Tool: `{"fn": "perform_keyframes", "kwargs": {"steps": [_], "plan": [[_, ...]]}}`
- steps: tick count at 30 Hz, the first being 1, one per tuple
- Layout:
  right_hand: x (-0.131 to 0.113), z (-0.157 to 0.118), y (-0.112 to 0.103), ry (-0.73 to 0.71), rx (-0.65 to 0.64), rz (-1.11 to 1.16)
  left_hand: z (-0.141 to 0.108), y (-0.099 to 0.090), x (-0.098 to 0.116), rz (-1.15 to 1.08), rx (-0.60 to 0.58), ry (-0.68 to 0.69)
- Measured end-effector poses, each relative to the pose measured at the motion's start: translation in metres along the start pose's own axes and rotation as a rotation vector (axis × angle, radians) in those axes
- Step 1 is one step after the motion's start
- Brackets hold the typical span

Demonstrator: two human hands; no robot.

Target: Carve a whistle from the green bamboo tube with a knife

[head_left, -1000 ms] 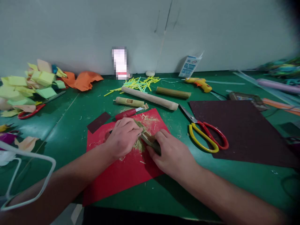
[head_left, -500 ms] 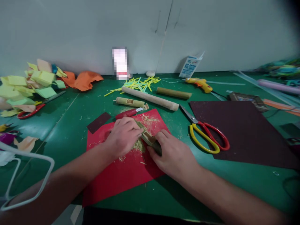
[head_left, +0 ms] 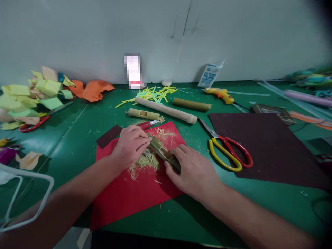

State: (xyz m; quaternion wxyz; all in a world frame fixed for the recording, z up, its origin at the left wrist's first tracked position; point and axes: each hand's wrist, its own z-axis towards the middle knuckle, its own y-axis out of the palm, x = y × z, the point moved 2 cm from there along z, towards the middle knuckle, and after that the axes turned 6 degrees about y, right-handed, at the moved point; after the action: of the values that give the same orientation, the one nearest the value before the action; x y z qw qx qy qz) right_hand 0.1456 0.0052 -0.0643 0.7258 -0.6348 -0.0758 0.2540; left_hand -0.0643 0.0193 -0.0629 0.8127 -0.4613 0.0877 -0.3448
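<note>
A green bamboo tube with a rectangular notch cut in its wall lies slanted over a sheet of red paper. My right hand is closed around its near end. At the far end, my left hand is closed with its fingertips by the tube; whatever they pinch is hidden. Bamboo shavings are heaped under and left of the tube. Just beyond my left hand lies a red-handled craft knife, its handle partly covered. Behind it rests a second notched bamboo piece.
Yellow-and-red scissors overlap a dark paper sheet on the right. A pale wooden stick, another bamboo piece and a yellow glue gun lie behind. Folded papers pile up left; a white wire frame stands near front left.
My left hand has slid left and away along the bamboo tube, uncovering more of its far end and the shavings. My right hand keeps its grip almost in place.
</note>
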Motion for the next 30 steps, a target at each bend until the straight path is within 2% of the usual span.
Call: {"fn": "perform_keyframes", "kwargs": {"steps": [4,7,12,16,20,23,26,28,30], "plan": [[0.001,-0.001,0.001,-0.021,0.038,0.016,0.000,-0.001,-0.003,0.023,0.010,-0.017],[0.001,-0.002,0.003,-0.023,0.042,0.046,0.000,0.001,0.006,0.049,0.050,-0.030],[0.001,-0.002,0.005,0.011,-0.017,0.090,0.002,0.007,0.026,0.006,-0.010,0.097],[-0.001,-0.004,0.003,0.020,0.006,0.086,0.002,0.004,0.016,0.119,0.030,-0.013],[-0.003,-0.004,0.002,0.023,-0.027,0.088,0.001,0.004,0.020,0.018,0.008,0.076],[-0.003,-0.002,0.002,0.039,-0.011,0.090,0.001,0.005,0.023,0.047,0.035,0.013],[-0.003,-0.002,0.002,0.037,-0.035,0.095,0.001,0.006,0.024,0.027,0.002,0.040],[-0.003,-0.002,0.002,0.040,-0.047,0.092,0.001,0.005,0.019,-0.005,-0.035,0.054],[-0.002,-0.002,0.002,0.045,-0.043,0.082,0.002,0.001,0.008,-0.010,-0.019,-0.034]]}}
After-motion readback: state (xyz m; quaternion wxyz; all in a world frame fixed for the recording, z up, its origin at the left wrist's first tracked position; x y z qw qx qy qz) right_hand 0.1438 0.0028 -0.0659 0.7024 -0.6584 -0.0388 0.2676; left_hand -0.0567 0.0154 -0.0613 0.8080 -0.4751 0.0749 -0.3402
